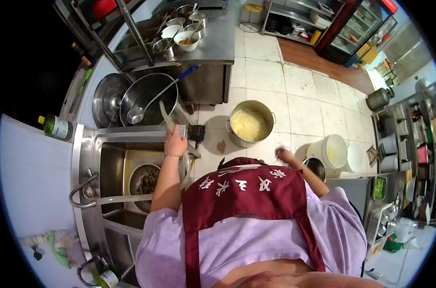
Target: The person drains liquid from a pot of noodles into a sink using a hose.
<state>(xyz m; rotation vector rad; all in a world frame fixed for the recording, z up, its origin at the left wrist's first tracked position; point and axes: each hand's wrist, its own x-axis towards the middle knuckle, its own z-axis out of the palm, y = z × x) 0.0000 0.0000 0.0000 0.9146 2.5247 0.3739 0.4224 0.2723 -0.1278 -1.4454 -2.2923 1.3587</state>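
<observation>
My left hand (175, 142) is at the far right corner of the sink, its fingers closed on a pale, translucent hose (166, 114). The hose's free end points toward a large metal pot (153, 86), in which a long-handled ladle (135, 114) with a blue grip rests. From the faucet (85, 191) the hose runs across the sink. My right hand (285, 154) is out to the right, touching nothing I can see; its fingers are smeared by motion. Between the hands, a two-handled pot (249, 105) with pale yellow contents stands on the tiled floor.
A basin (143, 185) with dark contents sits in the sink (113, 153). A round lid (105, 101) leans beside the large pot. Bowls (186, 42) with spoons crowd the steel counter (218, 48). On the right are white buckets (334, 151), a dark pot (315, 168) and loaded shelves (415, 144).
</observation>
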